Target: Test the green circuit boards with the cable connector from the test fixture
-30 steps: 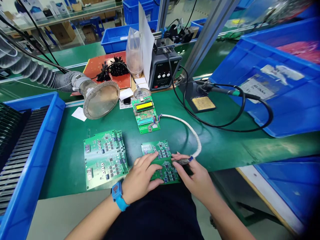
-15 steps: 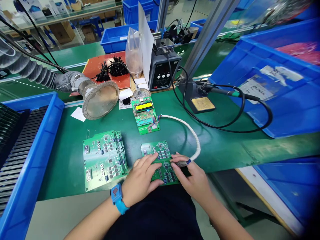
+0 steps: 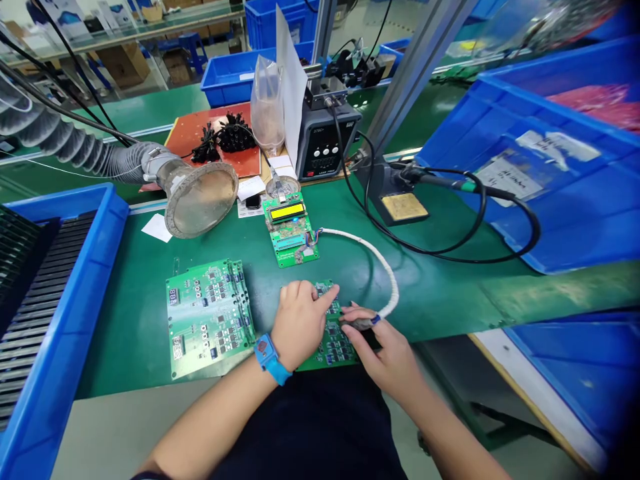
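A green circuit board (image 3: 336, 343) lies at the near edge of the green bench. My left hand (image 3: 300, 321), with a blue wristband, rests on top of it, fingers loosely curled and the forefinger pointing right across the board. My right hand (image 3: 385, 353) pinches the grey plug (image 3: 361, 324) at the end of a white braided cable (image 3: 387, 273) and holds it against the board's right edge. The cable runs back to a small programmer board with a yellow display (image 3: 291, 228).
A stack of green boards (image 3: 207, 315) lies to the left. A blue crate with black trays (image 3: 55, 300) stands far left, large blue bins (image 3: 545, 180) at right. Behind are a fume-extractor hood (image 3: 200, 199), a soldering station (image 3: 327, 140) and an iron stand (image 3: 405, 203).
My left hand slid up the board and turned, going from fingers spread flat to curled with the forefinger pointing right. My right hand kept the plug at the board's right edge.
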Demonstrator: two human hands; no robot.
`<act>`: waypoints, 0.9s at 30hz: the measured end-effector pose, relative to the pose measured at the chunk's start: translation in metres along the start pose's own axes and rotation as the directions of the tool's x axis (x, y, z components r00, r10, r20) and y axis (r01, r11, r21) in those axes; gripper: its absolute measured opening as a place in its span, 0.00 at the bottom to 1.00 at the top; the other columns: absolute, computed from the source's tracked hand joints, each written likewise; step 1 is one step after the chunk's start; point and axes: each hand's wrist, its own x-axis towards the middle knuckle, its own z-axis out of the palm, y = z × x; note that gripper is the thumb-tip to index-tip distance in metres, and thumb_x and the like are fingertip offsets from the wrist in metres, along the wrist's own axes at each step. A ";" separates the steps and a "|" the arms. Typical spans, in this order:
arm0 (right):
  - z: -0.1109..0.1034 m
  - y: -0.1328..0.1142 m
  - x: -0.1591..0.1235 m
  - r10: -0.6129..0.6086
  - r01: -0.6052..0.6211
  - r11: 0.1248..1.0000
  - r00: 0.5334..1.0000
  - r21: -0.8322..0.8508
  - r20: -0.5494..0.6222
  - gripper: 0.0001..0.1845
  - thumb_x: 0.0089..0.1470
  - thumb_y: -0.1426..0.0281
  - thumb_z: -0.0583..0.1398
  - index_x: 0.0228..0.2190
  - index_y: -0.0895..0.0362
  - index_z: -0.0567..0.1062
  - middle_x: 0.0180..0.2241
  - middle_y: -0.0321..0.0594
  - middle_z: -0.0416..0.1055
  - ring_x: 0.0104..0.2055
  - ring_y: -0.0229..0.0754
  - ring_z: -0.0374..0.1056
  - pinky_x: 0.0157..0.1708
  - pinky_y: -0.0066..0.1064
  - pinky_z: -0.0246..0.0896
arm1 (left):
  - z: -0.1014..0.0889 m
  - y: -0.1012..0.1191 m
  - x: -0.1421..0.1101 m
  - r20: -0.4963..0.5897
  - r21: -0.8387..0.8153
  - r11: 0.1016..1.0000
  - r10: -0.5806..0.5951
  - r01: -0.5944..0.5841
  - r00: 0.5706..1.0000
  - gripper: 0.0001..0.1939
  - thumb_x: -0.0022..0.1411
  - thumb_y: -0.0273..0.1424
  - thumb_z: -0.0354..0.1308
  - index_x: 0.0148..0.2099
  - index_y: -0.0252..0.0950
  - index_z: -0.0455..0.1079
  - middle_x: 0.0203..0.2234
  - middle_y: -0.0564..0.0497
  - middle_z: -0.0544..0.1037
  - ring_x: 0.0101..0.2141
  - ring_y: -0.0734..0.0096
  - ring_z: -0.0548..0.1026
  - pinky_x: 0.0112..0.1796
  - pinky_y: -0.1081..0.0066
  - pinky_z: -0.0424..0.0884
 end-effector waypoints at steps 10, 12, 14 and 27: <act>0.001 0.002 0.001 -0.001 0.001 1.000 1.000 -0.003 -0.005 0.05 0.61 0.68 0.56 0.40 0.53 0.70 0.41 0.43 0.75 0.50 0.51 0.70 0.46 0.40 0.68 | 0.000 -0.001 0.001 0.000 0.000 1.000 -0.011 0.011 1.000 0.19 0.64 0.24 0.53 0.56 0.46 0.67 0.35 0.49 0.66 0.39 0.60 0.64 0.39 0.63 0.65; 0.001 0.002 0.001 0.004 -0.004 1.000 1.000 0.003 -0.002 0.05 0.61 0.68 0.56 0.40 0.53 0.70 0.41 0.43 0.75 0.50 0.51 0.70 0.46 0.40 0.68 | 0.000 -0.002 0.001 -0.005 -0.012 1.000 -0.008 0.008 1.000 0.19 0.65 0.24 0.52 0.56 0.46 0.67 0.35 0.49 0.66 0.39 0.60 0.64 0.40 0.62 0.66; 0.001 0.003 0.001 0.018 -0.018 1.000 1.000 0.014 0.005 0.05 0.61 0.68 0.56 0.40 0.53 0.70 0.41 0.43 0.75 0.51 0.51 0.69 0.47 0.41 0.68 | 0.000 -0.003 0.000 -0.018 -0.031 0.999 -0.009 0.008 1.000 0.19 0.66 0.24 0.50 0.57 0.41 0.65 0.37 0.48 0.68 0.40 0.59 0.65 0.41 0.60 0.67; 0.000 0.004 0.003 0.046 -0.047 0.998 0.999 0.031 0.018 0.06 0.61 0.66 0.56 0.39 0.52 0.72 0.41 0.43 0.75 0.50 0.52 0.70 0.48 0.43 0.67 | 0.002 0.006 -0.045 -0.026 -0.169 0.982 0.085 -0.088 0.996 0.11 0.63 0.34 0.59 0.47 0.37 0.68 0.60 0.41 0.59 0.63 0.49 0.51 0.60 0.44 0.51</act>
